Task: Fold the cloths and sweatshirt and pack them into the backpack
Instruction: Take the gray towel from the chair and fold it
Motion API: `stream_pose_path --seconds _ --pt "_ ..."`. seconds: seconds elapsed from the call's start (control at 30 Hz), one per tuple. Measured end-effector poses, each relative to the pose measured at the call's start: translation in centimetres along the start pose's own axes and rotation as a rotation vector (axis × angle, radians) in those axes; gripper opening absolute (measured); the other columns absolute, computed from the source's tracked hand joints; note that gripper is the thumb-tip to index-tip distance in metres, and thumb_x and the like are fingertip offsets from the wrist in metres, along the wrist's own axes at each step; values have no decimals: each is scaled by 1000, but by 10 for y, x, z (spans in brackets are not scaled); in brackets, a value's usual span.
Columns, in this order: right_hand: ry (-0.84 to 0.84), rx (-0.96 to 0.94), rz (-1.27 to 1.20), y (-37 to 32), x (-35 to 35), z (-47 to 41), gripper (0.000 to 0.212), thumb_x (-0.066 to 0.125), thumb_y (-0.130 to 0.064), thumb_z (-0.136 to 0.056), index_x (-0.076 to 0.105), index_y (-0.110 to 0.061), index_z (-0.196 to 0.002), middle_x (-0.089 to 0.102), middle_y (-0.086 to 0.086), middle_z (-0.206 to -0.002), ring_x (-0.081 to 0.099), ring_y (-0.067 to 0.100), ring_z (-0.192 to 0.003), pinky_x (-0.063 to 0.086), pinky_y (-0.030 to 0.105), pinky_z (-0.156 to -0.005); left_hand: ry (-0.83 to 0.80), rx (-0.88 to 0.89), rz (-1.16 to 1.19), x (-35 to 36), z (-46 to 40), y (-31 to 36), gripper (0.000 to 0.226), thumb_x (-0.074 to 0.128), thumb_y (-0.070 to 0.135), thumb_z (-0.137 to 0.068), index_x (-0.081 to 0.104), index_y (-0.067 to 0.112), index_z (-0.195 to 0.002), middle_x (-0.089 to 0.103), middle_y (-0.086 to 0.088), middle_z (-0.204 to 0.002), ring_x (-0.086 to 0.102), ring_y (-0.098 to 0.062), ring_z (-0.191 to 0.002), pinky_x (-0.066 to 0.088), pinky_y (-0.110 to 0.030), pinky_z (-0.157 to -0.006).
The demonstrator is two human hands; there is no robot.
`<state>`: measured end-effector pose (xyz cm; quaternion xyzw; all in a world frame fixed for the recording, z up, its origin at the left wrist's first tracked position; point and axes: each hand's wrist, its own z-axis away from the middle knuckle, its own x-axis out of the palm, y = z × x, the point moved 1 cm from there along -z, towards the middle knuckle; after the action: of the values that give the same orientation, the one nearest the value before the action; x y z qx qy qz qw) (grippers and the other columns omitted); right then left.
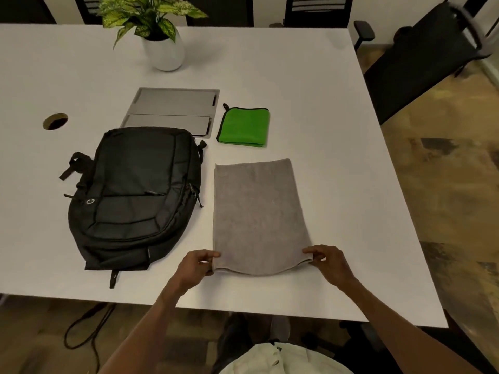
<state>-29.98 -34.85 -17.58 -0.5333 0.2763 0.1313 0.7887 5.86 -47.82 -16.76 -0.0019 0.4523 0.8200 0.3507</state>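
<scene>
A grey cloth (pixel 258 214) lies folded lengthwise on the white table (pixel 337 130), running away from me. My left hand (pixel 198 265) pinches its near left corner and my right hand (pixel 328 261) pinches its near right corner, with the near edge slightly lifted. A green cloth (pixel 244 126) with dark trim lies folded just beyond the grey one. To the left lies a black backpack (pixel 135 195), flat on the table with its zippers closed. No sweatshirt shows on the table.
A potted plant (pixel 162 41) in a white vase stands at the back. A grey hatch panel (pixel 172 112) is set in the table behind the backpack, and a round cable hole (pixel 55 121) lies to the left. Dark chairs (pixel 432 49) stand at the right.
</scene>
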Motion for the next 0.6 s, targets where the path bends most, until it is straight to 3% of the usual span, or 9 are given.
stream_pose_path --seconds 0.1,0.17,0.27,0.4,0.5,0.6 --pt "60 -76 -53 1 -8 -4 45 78 9 -73 78 -34 -87 63 -8 -80 60 4 -75 47 8 -66 28 100 0 -1 8 11 30 72 -4 -81 73 12 -106 72 -4 -104 72 -16 -90 58 -38 -88" --pt "96 -115 -63 4 -15 -5 41 83 1 -70 78 -36 -86 62 -8 -90 60 8 -79 48 14 -68 91 160 -49 -1 12 16 22 77 11 -80 75 19 -100 74 4 -97 71 -11 -86 58 -34 -83" --pt "81 -129 -26 1 -33 -4 27 83 -11 -74 78 -32 -90 65 -17 -112 58 1 -104 43 14 -80 205 191 -101 1 19 22 14 80 24 -78 75 23 -90 70 8 -94 65 -7 -85 52 -23 -73" --pt "-62 -107 51 -6 -56 1 31 81 -21 -78 73 -39 -103 68 -32 -106 46 -16 -117 32 7 -94 240 251 -44 2 29 32 15 80 18 -78 74 14 -91 70 3 -98 63 -3 -90 49 -10 -68" --pt "-218 -22 -9 -16 -73 3 11 78 -23 -81 79 -28 -91 66 -29 -107 44 -22 -113 31 9 -93 169 287 -87 -3 37 40 12 72 31 -84 76 30 -96 73 14 -102 64 -2 -98 48 -13 -76" --pt "-339 48 -117 -28 -87 5 9 76 -22 -83 75 -14 -78 70 -16 -98 61 -8 -95 40 21 -85 121 252 -73 -8 44 47 12 66 43 -85 76 39 -90 73 22 -88 64 5 -85 47 -25 -75"
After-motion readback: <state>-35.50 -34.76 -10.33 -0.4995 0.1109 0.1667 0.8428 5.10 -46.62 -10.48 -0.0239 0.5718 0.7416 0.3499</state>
